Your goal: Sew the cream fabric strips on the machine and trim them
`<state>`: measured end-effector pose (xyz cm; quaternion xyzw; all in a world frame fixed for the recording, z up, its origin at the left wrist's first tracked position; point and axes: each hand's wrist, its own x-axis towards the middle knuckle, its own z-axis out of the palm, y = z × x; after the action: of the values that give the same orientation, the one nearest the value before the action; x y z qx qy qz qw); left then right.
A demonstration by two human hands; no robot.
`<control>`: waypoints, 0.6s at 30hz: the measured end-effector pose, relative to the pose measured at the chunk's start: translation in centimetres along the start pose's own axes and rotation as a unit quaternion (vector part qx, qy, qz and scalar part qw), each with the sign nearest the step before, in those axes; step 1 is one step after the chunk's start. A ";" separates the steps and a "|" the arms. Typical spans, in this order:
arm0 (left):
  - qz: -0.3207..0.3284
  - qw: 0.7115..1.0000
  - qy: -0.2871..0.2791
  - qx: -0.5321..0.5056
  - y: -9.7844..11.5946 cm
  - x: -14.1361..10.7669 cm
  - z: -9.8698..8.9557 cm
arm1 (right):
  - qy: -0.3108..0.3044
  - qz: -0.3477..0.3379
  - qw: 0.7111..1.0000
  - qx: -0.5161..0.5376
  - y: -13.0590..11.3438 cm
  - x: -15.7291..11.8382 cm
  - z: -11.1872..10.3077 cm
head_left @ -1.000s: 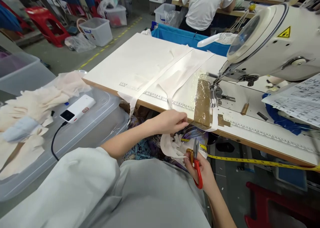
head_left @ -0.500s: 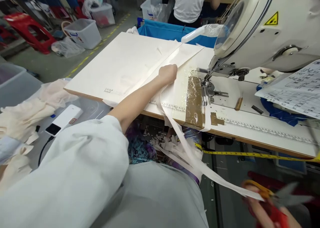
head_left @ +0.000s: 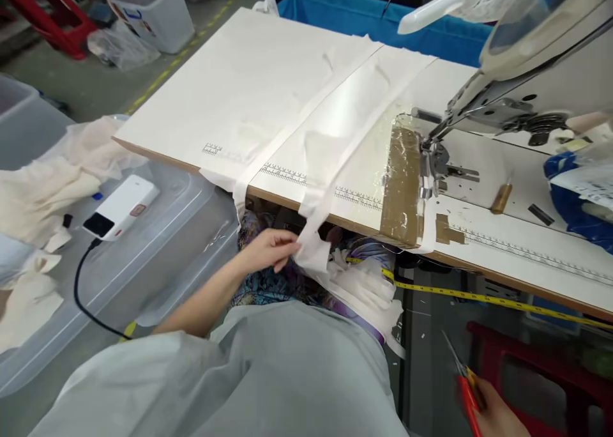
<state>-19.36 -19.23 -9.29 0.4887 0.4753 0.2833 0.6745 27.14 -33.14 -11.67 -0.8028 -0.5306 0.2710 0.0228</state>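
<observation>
At the front edge of the white sewing table [head_left: 191, 92], my left hand [head_left: 268, 250] pinches the hanging end of a white fabric strip [head_left: 361, 140]. That strip runs from the far edge across the tabletop and drops over the front. A second white strip [head_left: 287, 129] lies left of it, also draped over the front edge. Low on the right, my right hand [head_left: 498, 413] grips scissors [head_left: 465, 386] with red and yellow handles, blades together and pointing up. More white cloth [head_left: 366, 287] is bunched on my lap, beside the strip's end.
A sewing machine [head_left: 531, 98] stands on the table's right, with a wooden-handled awl [head_left: 502, 197] nearby. Yellow measuring tape [head_left: 479, 295] stretches below the edge. A white device [head_left: 127, 207] with a cable and pale fabric [head_left: 43, 181] rest on the plastic bin [head_left: 191, 232] at left.
My left hand has come from the tabletop to the front edge. The strip once stretched to my right hand now lies across the table. The scissors' blades have closed and turned upward.
</observation>
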 end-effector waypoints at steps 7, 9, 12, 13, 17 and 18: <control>-0.074 0.977 -0.061 -0.190 -4.9 -0.9 4.9 | -0.224 -0.173 0.946 0.162 -11.6 0.9 1.7; -0.081 0.973 -0.069 -0.206 -4.8 -1.4 5.7 | -0.327 -0.242 0.898 0.167 -14.8 0.8 2.2; -0.087 0.974 -0.051 -0.204 -4.3 -1.8 6.1 | -0.377 -0.286 0.872 0.125 -17.6 1.6 2.8; -0.085 0.975 -0.041 -0.200 -4.2 -1.9 6.2 | -0.382 -0.293 0.870 0.109 -18.1 2.0 2.9; -0.077 0.978 -0.017 -0.191 -3.5 -1.9 6.1 | -0.389 -0.305 0.868 0.057 -19.2 3.3 3.3; -0.078 0.978 -0.017 -0.193 -3.4 -1.9 6.0 | -0.387 -0.307 0.868 0.050 -19.4 3.5 3.3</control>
<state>-14.83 -24.41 -11.31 0.3158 0.4370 0.3079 0.7839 10.41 -22.48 -9.63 -0.4276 -0.7024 0.5656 -0.0625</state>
